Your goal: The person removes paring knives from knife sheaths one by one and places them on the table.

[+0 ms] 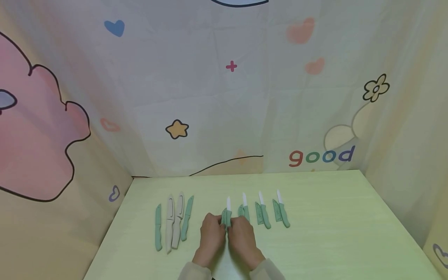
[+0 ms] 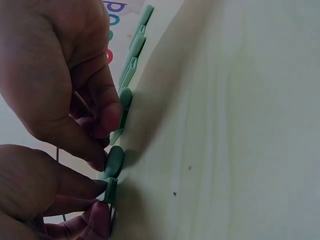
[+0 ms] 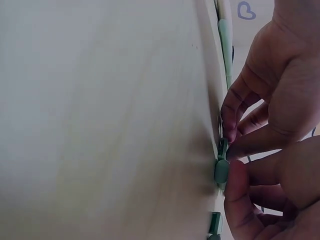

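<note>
Near the front middle of the table, both hands meet at a small green-handled paring knife (image 1: 229,206), its white blade pointing away. My left hand (image 1: 212,235) pinches the green sheath (image 2: 111,190) lying along the knife's left side. The fingertips of my right hand (image 1: 242,237) grip the knife's green handle (image 3: 221,171). Both pieces lie side by side, low over the tabletop. Just right of them, another unsheathed knife (image 1: 245,200) and its sheath (image 1: 240,210) are partly hidden behind my right hand.
Further right lie two more white-bladed knives (image 1: 265,216) (image 1: 284,214), each with a green sheath (image 1: 259,213) at its left. On the left side, two green sheathed knives (image 1: 158,227) (image 1: 187,217) flank two beige ones (image 1: 169,223) (image 1: 177,221). A printed curtain (image 1: 210,89) hangs behind the table.
</note>
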Tool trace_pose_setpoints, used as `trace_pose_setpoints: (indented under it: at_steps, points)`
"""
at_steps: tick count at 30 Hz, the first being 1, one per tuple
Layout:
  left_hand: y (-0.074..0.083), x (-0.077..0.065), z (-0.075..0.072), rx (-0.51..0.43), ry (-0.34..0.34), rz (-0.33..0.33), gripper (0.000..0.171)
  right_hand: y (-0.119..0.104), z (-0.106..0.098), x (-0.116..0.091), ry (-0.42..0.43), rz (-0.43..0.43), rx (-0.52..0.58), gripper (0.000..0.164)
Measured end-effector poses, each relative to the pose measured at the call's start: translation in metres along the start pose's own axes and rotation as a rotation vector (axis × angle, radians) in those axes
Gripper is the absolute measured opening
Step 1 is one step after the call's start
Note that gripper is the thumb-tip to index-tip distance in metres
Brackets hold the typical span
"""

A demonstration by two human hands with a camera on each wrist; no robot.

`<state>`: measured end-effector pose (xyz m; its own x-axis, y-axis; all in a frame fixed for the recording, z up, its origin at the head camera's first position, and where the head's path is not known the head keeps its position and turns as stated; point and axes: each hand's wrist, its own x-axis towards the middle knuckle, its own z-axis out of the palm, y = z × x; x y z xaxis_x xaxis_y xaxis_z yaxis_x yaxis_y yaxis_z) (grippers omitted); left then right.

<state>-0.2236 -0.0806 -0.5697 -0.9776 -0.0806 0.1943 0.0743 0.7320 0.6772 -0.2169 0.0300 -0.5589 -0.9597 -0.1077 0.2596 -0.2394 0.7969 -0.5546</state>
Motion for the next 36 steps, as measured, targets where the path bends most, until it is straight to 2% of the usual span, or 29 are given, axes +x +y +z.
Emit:
trace_pose_setpoints:
  at_steps: [8, 16, 26, 28, 30, 32, 36]
  points:
    - [-0.001, 0.009, 0.005, 0.024, 0.028, 0.033, 0.021, 0.000, -0.001, 0.012, 0.009, -0.005, -0.011, 0.031]
    - [-0.003, 0.019, 0.006, 0.052, 0.007, 0.040, 0.016, 0.002, 0.002, 0.020, 0.007, -0.021, -0.030, 0.029]
    - [-0.003, 0.017, 0.002, 0.051, 0.004, 0.024, 0.006, 0.001, 0.001, 0.021, 0.018, -0.016, 0.006, 0.028]
    - [-0.003, 0.016, -0.001, 0.064, 0.015, 0.021, 0.015, 0.001, 0.000, 0.021, 0.013, -0.002, 0.030, 0.024]
    - [-0.004, 0.014, -0.005, 0.081, 0.027, 0.020, 0.029, 0.000, 0.000, 0.019, 0.005, 0.011, 0.060, 0.013]
    - [-0.005, 0.013, -0.010, 0.096, 0.034, 0.010, 0.034, 0.000, 0.001, 0.018, -0.006, 0.027, 0.095, 0.007]
    - [-0.008, 0.008, -0.021, 0.147, 0.042, -0.012, 0.037, 0.000, 0.004, 0.013, -0.017, 0.033, 0.166, 0.021]
